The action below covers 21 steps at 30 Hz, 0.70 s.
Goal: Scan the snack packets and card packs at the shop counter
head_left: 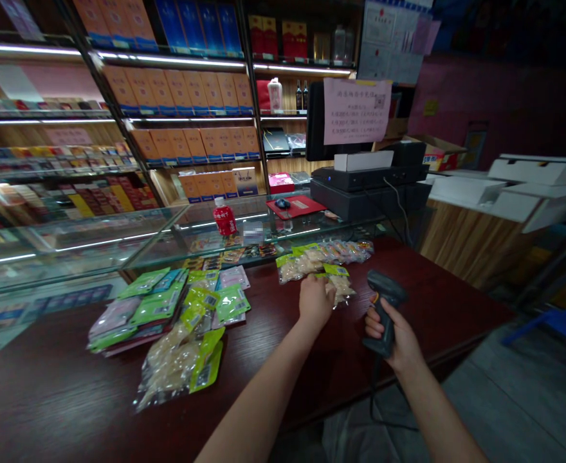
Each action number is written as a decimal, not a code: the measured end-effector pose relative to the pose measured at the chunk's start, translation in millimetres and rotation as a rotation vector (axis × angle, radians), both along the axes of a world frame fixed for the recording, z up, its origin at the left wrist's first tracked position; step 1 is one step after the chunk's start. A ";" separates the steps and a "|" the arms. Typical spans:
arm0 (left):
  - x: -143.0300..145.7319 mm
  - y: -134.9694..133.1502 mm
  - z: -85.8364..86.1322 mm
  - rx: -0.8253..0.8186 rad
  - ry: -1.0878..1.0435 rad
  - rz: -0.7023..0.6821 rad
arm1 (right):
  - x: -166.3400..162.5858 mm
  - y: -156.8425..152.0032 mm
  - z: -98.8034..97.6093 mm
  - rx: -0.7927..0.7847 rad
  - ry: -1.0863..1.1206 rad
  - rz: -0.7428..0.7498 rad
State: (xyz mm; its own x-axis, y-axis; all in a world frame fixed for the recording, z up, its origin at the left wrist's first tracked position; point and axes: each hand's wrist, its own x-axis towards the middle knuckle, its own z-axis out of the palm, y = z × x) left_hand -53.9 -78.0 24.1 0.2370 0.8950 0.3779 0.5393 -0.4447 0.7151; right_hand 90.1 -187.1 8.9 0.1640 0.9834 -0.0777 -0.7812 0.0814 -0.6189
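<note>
My right hand [396, 334] is wrapped round the grip of a dark barcode scanner [384, 302], held above the dark red table with its cord hanging down. My left hand [316, 297] has its fingers curled on a clear plastic bag [341, 284] with a yellow-green header and pale contents. Just behind that hand lies a row of similar clear bags [296, 267]. To the left is a pile of larger clear bags [172, 360] with yellow-green labels. Beside it are stacked green and pink flat packets [160, 299].
A glass display counter [167, 235] borders the table's far side, with a red bottle [224, 217] on top. A monitor [316, 122] with a paper sign stands above black counter equipment [355, 196]. Shelves of boxes [181, 90] line the back. White boxes [538, 170] sit at right.
</note>
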 end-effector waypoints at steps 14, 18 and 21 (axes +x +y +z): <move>13.0 -8.1 -27.9 0.144 0.388 -0.337 | 0.6 -0.8 -0.1 -0.023 0.067 0.010; -2.8 -8.8 -18.8 0.174 0.400 -0.331 | 2.1 -2.0 -2.1 -0.034 0.075 0.026; -27.1 -7.4 -5.7 0.204 0.428 -0.241 | 3.5 -3.4 -4.8 -0.022 0.069 0.031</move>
State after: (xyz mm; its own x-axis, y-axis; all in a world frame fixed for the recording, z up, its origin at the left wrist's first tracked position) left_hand -81.0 -85.5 18.3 0.5981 0.7145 0.3629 0.6292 -0.6991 0.3396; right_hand 93.6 -190.6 4.1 0.1273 0.9858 -0.1098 -0.8242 0.0435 -0.5647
